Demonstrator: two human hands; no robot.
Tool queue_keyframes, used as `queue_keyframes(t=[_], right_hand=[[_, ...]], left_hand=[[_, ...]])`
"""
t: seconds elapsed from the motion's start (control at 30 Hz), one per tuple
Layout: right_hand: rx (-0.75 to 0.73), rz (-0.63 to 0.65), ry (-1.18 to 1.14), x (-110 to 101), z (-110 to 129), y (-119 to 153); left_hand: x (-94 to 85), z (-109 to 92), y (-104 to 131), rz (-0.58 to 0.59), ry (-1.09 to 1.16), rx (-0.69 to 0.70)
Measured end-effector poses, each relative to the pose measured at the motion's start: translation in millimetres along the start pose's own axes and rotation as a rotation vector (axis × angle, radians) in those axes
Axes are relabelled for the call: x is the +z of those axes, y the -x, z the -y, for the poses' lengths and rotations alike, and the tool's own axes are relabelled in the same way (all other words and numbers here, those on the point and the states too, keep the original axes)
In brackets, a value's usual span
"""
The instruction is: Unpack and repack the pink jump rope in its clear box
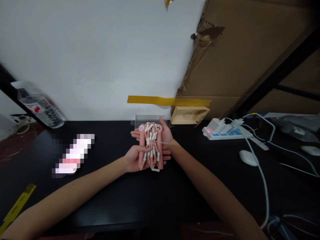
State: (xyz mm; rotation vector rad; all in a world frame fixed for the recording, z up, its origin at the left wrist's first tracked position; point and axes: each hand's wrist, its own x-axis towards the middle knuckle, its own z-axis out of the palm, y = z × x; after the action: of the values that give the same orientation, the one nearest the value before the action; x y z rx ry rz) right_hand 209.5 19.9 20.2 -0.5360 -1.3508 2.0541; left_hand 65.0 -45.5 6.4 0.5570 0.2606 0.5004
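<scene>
A folded beaded jump rope [151, 141] with pink and white segments lies bundled between its two pink handles [159, 150], each with a round sticker at its upper end. My left hand [133, 158] holds the lower part from beneath, thumb laid over the beads and fingertips showing past the right handle. My right hand [167, 133] supports the upper part from behind, its thumb up on the right and its fingertips out past the left handle. A thin pale strand runs from the bundle towards my right wrist. The palms are hidden under the rope.
Behind my hands a clear plastic box [150, 118] stands against the wall, near a shallow wooden tray [190, 115]. A power strip [227, 132] with cables and a white mouse [248, 158] lie to the right. A blurred-out phone [75, 155] and a leaning water bottle [41, 106] are to the left.
</scene>
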Motion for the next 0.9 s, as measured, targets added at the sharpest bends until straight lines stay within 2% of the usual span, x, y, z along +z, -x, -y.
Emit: queue_keyframes(t=[0.13, 0.27, 0.4, 0.57, 0.7, 0.8, 0.9], right_hand=[[-0.042, -0.005, -0.145, 1.9, -0.7, 0.3], [-0.024, 0.018, -0.196, 5.5, 0.3, 1.0], [-0.018, 0.039, -0.203, 4.0, 3.5, 1.4], [-0.099, -0.081, -0.123, -11.9, 14.8, 8.5], [-0.338, -0.285, 0.034, -29.9, 15.8, 28.1], [-0.429, -0.435, 0.239, -41.6, 7.7, 52.0], [-0.409, -0.523, 0.463, -45.8, -0.3, 75.3]], left_hand=[[0.7, -0.9, 0.0, -0.023, 0.003, 0.020], [-7.3, -0.1, 1.6, -0.075, -0.003, 0.016], [-11.6, -3.2, 2.3, -0.179, -0.146, -0.006], [-7.4, -30.7, 5.1, -0.387, -0.649, 0.156], [-8.1, -53.6, 12.8, -0.596, -1.400, 0.267], [-13.9, -53.1, 14.7, -0.579, -1.809, 0.416], [-22.8, -40.1, 10.6, -0.591, -2.004, 0.399]])
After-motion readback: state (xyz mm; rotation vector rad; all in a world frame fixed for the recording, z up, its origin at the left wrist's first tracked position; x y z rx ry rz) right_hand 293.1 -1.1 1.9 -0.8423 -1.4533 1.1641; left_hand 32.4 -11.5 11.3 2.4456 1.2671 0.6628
